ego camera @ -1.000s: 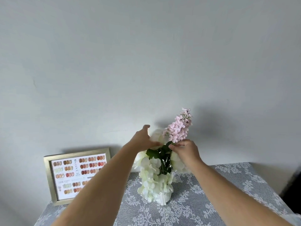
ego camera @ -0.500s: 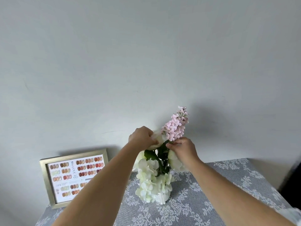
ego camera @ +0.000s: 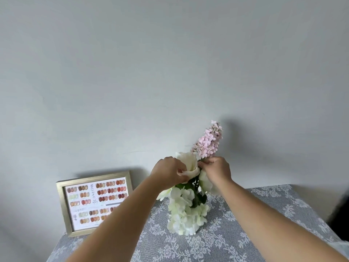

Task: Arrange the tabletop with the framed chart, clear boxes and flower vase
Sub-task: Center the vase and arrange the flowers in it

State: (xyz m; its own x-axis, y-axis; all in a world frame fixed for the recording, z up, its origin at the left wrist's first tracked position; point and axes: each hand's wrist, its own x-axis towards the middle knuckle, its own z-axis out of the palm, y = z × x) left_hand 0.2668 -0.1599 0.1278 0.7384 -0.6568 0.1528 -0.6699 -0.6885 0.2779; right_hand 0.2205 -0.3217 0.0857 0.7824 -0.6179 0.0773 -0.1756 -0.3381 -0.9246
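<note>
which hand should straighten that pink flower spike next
Probably the right hand: its fingers already pinch the stem just under the pink spike. The left hand is busy holding the white bloom.

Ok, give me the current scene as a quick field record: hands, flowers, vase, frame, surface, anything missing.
left hand: closed on the cream bloom
right hand: fingers pinching the stem just under the pink flower spike
vase: upright on the cloth, mostly hidden by white blossoms
framed chart: at the back left, standing against the wall, partly hidden by the left forearm
tablecloth: grey lace, covers the table
clear boxes: none in view
</note>
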